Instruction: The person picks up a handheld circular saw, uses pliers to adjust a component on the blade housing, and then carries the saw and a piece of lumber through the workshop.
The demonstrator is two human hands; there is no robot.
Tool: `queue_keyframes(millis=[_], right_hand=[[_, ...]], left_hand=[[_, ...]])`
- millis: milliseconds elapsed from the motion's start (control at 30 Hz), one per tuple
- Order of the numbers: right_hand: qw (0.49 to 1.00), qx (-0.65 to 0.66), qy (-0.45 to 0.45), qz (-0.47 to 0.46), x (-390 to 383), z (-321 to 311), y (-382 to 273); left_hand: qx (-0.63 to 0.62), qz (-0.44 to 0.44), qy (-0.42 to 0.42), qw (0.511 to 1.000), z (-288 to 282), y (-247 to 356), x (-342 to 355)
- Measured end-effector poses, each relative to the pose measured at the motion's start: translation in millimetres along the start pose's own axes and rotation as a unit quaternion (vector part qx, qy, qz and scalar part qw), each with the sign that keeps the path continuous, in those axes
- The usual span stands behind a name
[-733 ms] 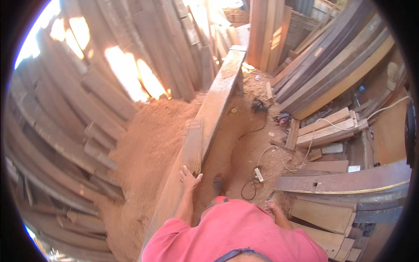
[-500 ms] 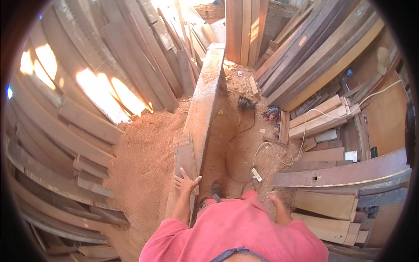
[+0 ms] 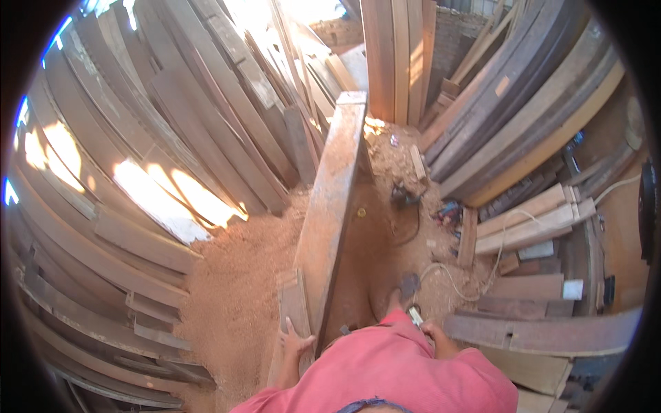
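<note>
My left hand lies on a short brown board, its fingers spread, holding nothing. That board rests along the left side of a long, dust-covered wooden beam, which runs away from me. My right hand hangs low beside my right thigh. Its fingers are small and partly hidden, so I cannot make out a grip. In the picture it appears close to a white power strip on the floor; whether they touch does not show.
Reddish sawdust covers the floor left of the beam. Tall planks lean along the left, and more timber stands at the right. A dark power tool lies beyond the beam's right side. A pale cable crosses the right-hand floor.
The view has shifted, so the beam and floor appear lower. My right foot has come forward, and my right hand has come in nearer my thigh. My left hand stays on the board.
</note>
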State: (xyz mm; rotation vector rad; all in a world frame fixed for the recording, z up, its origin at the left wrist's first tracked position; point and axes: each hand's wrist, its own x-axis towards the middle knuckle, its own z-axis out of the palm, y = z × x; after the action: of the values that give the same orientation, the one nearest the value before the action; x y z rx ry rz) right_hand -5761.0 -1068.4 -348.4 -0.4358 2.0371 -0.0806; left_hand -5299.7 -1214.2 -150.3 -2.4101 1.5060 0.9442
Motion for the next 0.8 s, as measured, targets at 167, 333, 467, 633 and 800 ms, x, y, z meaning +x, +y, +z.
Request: queue_keyframes(millis=[167,333,467,633,800], right_hand=[[0.976,0.185,-0.041,-0.111,42.0,-71.6,-97.3],[0.963,0.03,0.003,-0.266,94.9,-195.8,-190.9],[0.913,-0.029,0.049,-0.404,81.7,-255.1,-258.6],[0.889,0.11,-0.103,-0.434,-52.1,-294.0,-339.8],[0.821,-0.003,-0.046,-0.569,-130.0,-312.4,-377.3]], left_hand=[[-0.347,0.033,-0.013,0.937,-32.4,56.8,-1.2],[-0.548,0.098,-0.102,0.824,-19.6,197.2,36.2],[-0.617,0.146,-0.166,0.756,-18.8,318.7,42.3],[-0.641,0.077,-0.374,0.665,-38.6,429.6,45.4],[-0.711,0.067,-0.44,0.544,0.2,513.6,86.9]])
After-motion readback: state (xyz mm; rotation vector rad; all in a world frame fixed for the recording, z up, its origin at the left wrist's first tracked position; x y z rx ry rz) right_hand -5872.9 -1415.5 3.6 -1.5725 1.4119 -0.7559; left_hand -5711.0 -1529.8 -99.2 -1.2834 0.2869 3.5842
